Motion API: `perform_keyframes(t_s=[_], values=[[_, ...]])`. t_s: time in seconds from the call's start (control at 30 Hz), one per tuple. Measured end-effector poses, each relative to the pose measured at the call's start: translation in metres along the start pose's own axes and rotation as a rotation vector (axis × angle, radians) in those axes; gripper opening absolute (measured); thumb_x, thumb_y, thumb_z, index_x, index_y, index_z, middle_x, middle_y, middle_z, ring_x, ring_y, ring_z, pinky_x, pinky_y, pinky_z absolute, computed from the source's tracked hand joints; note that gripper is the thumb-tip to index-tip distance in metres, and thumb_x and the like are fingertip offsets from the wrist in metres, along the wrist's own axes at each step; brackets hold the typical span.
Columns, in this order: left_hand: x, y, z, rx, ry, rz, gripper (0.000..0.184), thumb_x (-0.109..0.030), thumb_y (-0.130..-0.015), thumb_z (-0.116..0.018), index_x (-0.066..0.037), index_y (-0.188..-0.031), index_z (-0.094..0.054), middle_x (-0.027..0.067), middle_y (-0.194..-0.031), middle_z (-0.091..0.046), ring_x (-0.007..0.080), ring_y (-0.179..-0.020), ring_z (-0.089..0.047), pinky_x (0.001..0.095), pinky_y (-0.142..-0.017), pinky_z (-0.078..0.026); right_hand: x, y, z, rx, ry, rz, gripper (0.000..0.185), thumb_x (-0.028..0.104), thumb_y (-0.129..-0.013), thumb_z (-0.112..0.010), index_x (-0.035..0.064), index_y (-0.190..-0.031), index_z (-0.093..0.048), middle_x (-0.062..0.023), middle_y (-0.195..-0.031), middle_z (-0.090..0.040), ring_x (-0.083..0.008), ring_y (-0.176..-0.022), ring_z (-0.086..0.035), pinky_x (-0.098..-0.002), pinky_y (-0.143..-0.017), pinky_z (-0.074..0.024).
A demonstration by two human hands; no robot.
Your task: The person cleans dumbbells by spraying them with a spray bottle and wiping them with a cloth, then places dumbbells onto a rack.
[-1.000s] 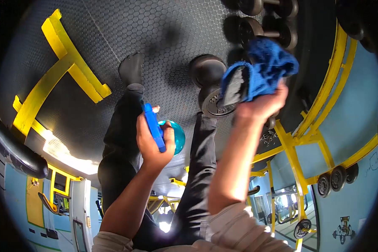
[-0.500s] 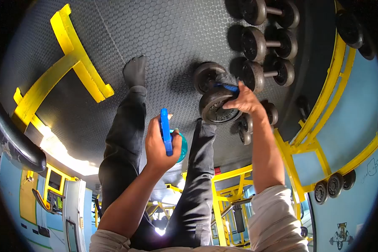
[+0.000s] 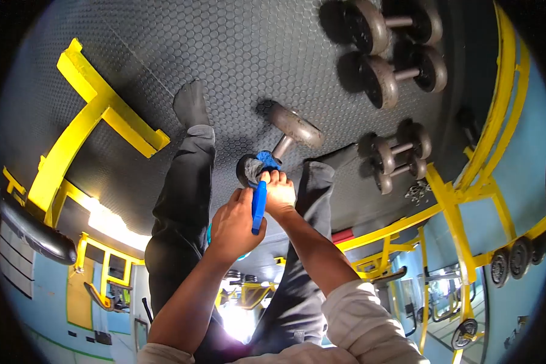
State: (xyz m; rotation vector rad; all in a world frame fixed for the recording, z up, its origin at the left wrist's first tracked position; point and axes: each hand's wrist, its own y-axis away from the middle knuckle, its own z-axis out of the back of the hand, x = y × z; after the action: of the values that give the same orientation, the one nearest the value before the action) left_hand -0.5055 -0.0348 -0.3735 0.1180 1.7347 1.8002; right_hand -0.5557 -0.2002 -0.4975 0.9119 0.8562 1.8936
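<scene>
My left hand (image 3: 232,225) is wrapped round a spray bottle whose blue trigger head (image 3: 259,207) points up; a sliver of its teal body (image 3: 209,233) shows beside the hand. Just right of it, my right hand (image 3: 280,193) holds a blue and grey cloth (image 3: 268,159) against the near end of a dumbbell (image 3: 283,144). The dumbbell lies on the black textured floor between my feet, its far weight uncovered and its near one partly hidden by cloth and fingers.
Several dumbbells (image 3: 406,74) lie at the upper right. A yellow metal frame (image 3: 97,103) with a black pad (image 3: 36,227) stands at the left. Yellow racks (image 3: 452,218) with weight plates (image 3: 520,258) line the right wall. My legs (image 3: 179,206) frame the work area.
My right hand has moved left and down with the cloth, close beside my left hand. The dumbbell between my feet has shifted and turned. My left hand keeps the bottle, now tilted.
</scene>
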Motion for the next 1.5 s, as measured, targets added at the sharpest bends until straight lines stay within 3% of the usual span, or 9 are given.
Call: perform_keyframes(t_s=[0.23, 0.33, 0.47, 0.6, 0.87, 1.0, 1.13, 1.4, 1.5], values=[[0.018, 0.003, -0.01, -0.002, -0.115, -0.044, 0.051, -0.014, -0.072, -0.062, 0.001, -0.118, -0.048, 0.0241, -0.104, -0.058, 0.0434, -0.092, -0.06, 0.0472, -0.079, -0.049, 0.013, -0.002, -0.046, 0.012, -0.279, -0.185, 0.039, 0.025, -0.07, -0.068, 0.0073, -0.102, -0.054, -0.0123, -0.1, -0.057, -0.0321, -0.098, -0.057, -0.0463, -0.083, -0.0499], [0.025, 0.003, -0.01, -0.005, -0.123, -0.087, 0.051, -0.014, -0.072, -0.062, 0.003, -0.118, -0.048, 0.0245, -0.102, -0.059, 0.0433, -0.091, -0.06, 0.0463, -0.078, -0.049, -0.004, -0.002, -0.02, -0.303, -0.447, -0.498, 0.045, 0.03, -0.067, -0.072, 0.0042, -0.101, -0.056, -0.0165, -0.098, -0.057, -0.0367, -0.101, -0.055, -0.0455, -0.087, -0.0466], [0.031, 0.004, -0.012, -0.084, -0.192, -0.17, 0.049, -0.016, -0.072, -0.064, 0.002, -0.115, -0.048, 0.0223, -0.098, -0.058, 0.0408, -0.087, -0.062, 0.0478, -0.075, -0.05, 0.002, -0.017, -0.04, -0.529, -0.372, -0.415, 0.069, 0.041, -0.07, -0.072, 0.0109, -0.129, -0.053, -0.0254, -0.125, -0.047, -0.0423, -0.116, -0.046, -0.0504, -0.097, -0.0388], [0.036, 0.007, -0.017, -0.089, -0.224, -0.125, 0.046, -0.016, -0.074, -0.064, 0.001, -0.114, -0.049, 0.0217, -0.099, -0.059, 0.0403, -0.088, -0.062, 0.0476, -0.077, -0.05, 0.026, -0.051, -0.073, 0.039, -0.583, -0.552, 0.061, 0.046, -0.084, -0.058, 0.0282, -0.141, -0.047, -0.032, -0.146, -0.024, -0.0467, -0.133, -0.031, -0.048, -0.11, -0.0287], [0.035, 0.005, -0.016, -0.077, -0.146, -0.131, 0.047, -0.015, -0.073, -0.063, 0.002, -0.115, -0.049, 0.0219, -0.1, -0.059, 0.0407, -0.088, -0.062, 0.0473, -0.076, -0.05, 0.012, -0.037, 0.037, 0.577, -0.381, -0.396, 0.056, 0.049, -0.088, -0.043, 0.0088, -0.121, -0.063, -0.0234, -0.125, -0.059, -0.0329, -0.121, -0.055, -0.042, -0.105, -0.0402], [0.036, 0.006, -0.01, -0.14, -0.122, -0.124, 0.047, -0.013, -0.073, -0.061, 0.002, -0.116, -0.048, 0.0225, -0.1, -0.058, 0.0414, -0.088, -0.061, 0.0478, -0.075, -0.05, 0.038, -0.059, 0.001, 0.176, -0.374, -0.367, 0.062, 0.05, -0.093, -0.036, 0.0014, -0.124, -0.059, -0.0208, -0.136, -0.051, -0.0366, -0.125, -0.049, -0.0454, -0.102, -0.0389], [0.05, 0.004, -0.018, -0.259, -0.085, -0.266, 0.049, -0.012, -0.073, -0.06, 0.002, -0.118, -0.046, 0.0216, -0.1, -0.058, 0.0416, -0.089, -0.06, 0.0481, -0.074, -0.05, 0.063, -0.093, -0.031, 0.436, -0.203, -0.284, 0.047, 0.031, -0.089, -0.042, 0.0039, -0.12, -0.063, -0.0147, -0.135, -0.052, -0.0283, -0.13, -0.044, -0.0389, -0.106, -0.031], [0.043, 0.01, -0.012, -0.171, -0.091, -0.217, 0.05, -0.012, -0.074, -0.061, 0.002, -0.119, -0.046, 0.0218, -0.099, -0.057, 0.0414, -0.085, -0.06, 0.047, -0.075, -0.049, -0.056, 0.007, -0.017, 0.366, -0.357, -0.598, 0.049, 0.043, -0.087, -0.049, 0.0041, -0.113, -0.065, -0.0205, -0.123, -0.059, -0.0343, -0.118, -0.054, -0.0416, -0.102, -0.0401], [0.04, 0.008, -0.012, -0.121, -0.08, -0.174, 0.049, -0.012, -0.074, -0.062, 0.003, -0.118, -0.046, 0.022, -0.099, -0.057, 0.0415, -0.084, -0.06, 0.047, -0.075, -0.049, -0.113, -0.019, -0.132, 0.087, -0.263, -0.193, 0.034, 0.029, -0.09, -0.047, 0.0158, -0.116, -0.065, -0.0211, -0.121, -0.06, -0.0359, -0.111, -0.056, -0.0459, -0.096, -0.0427]])
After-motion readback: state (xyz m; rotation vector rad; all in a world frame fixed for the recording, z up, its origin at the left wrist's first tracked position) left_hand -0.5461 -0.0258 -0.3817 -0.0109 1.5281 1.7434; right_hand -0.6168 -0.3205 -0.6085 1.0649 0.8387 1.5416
